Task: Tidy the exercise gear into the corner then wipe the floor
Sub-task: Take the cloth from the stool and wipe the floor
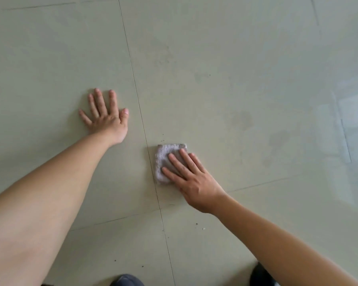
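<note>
Right hand [196, 182], fingers [178, 162] straight, presses folded grey cloth [165, 159] flat on tiled floor [236, 58] at 6 o'clock of view to wipe; left hand [105, 116], splayed and empty at 9 o'clock, likely braces body weight.

Right hand [194, 182] flat on grey cloth [165, 159]; left hand [105, 116] splayed on tiled floor [236, 58]

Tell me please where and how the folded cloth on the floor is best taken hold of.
Probably by its far edge, coming from above and from the near right, where the right hand lies. The cloth is a flat folded pad on the floor, so fingers can curl over that free thick edge.
</note>
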`<action>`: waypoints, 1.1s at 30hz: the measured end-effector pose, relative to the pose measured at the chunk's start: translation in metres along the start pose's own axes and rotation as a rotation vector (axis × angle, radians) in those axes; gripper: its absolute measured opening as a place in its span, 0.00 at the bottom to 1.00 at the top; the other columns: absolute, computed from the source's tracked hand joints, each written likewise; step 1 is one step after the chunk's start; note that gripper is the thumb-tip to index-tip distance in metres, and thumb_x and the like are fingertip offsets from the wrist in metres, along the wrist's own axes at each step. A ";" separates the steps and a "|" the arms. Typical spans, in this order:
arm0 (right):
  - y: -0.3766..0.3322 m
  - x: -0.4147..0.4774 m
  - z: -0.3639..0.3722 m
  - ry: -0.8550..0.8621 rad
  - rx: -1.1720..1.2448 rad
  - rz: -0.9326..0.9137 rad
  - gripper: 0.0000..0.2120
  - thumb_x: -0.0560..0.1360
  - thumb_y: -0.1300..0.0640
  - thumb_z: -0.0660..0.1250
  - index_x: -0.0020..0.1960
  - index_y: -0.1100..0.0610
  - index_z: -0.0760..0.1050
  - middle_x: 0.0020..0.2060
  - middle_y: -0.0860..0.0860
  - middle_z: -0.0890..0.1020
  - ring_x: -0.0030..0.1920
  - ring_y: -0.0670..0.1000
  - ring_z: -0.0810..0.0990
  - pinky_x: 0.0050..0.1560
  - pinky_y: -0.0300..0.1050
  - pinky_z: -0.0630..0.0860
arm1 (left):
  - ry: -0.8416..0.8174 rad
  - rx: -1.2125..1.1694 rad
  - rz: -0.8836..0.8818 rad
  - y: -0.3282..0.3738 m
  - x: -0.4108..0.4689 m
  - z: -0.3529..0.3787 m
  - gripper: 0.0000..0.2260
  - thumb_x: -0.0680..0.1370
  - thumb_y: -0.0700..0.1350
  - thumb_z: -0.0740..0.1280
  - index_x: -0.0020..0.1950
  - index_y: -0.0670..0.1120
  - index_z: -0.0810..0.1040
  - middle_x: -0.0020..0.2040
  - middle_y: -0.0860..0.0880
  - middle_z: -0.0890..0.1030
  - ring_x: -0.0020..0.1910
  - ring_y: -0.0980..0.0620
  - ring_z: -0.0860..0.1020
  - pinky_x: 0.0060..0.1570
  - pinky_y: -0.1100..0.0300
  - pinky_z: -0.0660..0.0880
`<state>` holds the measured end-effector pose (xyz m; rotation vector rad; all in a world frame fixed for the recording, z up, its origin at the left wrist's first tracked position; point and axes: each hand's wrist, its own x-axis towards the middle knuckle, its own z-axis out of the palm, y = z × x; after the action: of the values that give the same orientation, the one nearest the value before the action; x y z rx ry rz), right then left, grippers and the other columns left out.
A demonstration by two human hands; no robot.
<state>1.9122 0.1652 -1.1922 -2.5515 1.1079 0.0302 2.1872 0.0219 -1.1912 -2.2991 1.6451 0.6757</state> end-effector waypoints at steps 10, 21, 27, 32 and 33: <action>0.025 0.019 -0.042 -0.259 -0.205 -0.046 0.36 0.77 0.60 0.59 0.82 0.49 0.49 0.81 0.52 0.48 0.80 0.60 0.46 0.79 0.57 0.53 | -0.165 0.084 -0.033 0.019 -0.007 -0.045 0.31 0.83 0.56 0.51 0.81 0.49 0.40 0.80 0.41 0.37 0.79 0.39 0.41 0.73 0.39 0.55; 0.146 0.128 -0.083 -0.097 -0.081 0.225 0.28 0.83 0.42 0.47 0.81 0.49 0.53 0.81 0.52 0.53 0.81 0.58 0.50 0.79 0.59 0.52 | -0.179 0.059 0.010 0.000 0.007 -0.043 0.30 0.83 0.55 0.54 0.80 0.56 0.41 0.80 0.48 0.37 0.79 0.45 0.40 0.73 0.42 0.56; 0.217 0.237 -0.112 0.045 0.036 0.697 0.28 0.84 0.49 0.49 0.82 0.51 0.48 0.81 0.58 0.47 0.80 0.64 0.43 0.79 0.58 0.42 | -0.169 0.056 -0.002 -0.001 0.019 -0.033 0.28 0.84 0.44 0.53 0.81 0.49 0.42 0.80 0.41 0.39 0.79 0.45 0.39 0.77 0.54 0.43; 0.136 0.239 -0.087 -0.039 0.007 0.109 0.27 0.84 0.49 0.48 0.82 0.49 0.49 0.81 0.56 0.46 0.80 0.64 0.40 0.79 0.59 0.40 | -0.252 0.074 -0.108 0.004 0.017 -0.044 0.31 0.82 0.40 0.54 0.80 0.51 0.41 0.80 0.43 0.38 0.79 0.45 0.41 0.77 0.48 0.49; 0.121 0.229 -0.080 -0.083 0.002 -0.019 0.27 0.84 0.48 0.47 0.82 0.50 0.51 0.81 0.56 0.48 0.80 0.63 0.42 0.79 0.59 0.40 | -0.261 0.082 -0.128 0.007 0.016 -0.048 0.32 0.81 0.40 0.55 0.81 0.52 0.43 0.80 0.45 0.39 0.80 0.46 0.42 0.77 0.46 0.52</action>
<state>1.9754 -0.0985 -1.1917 -2.5344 1.0521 0.1289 2.1964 -0.0151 -1.1572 -2.1330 1.3710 0.8228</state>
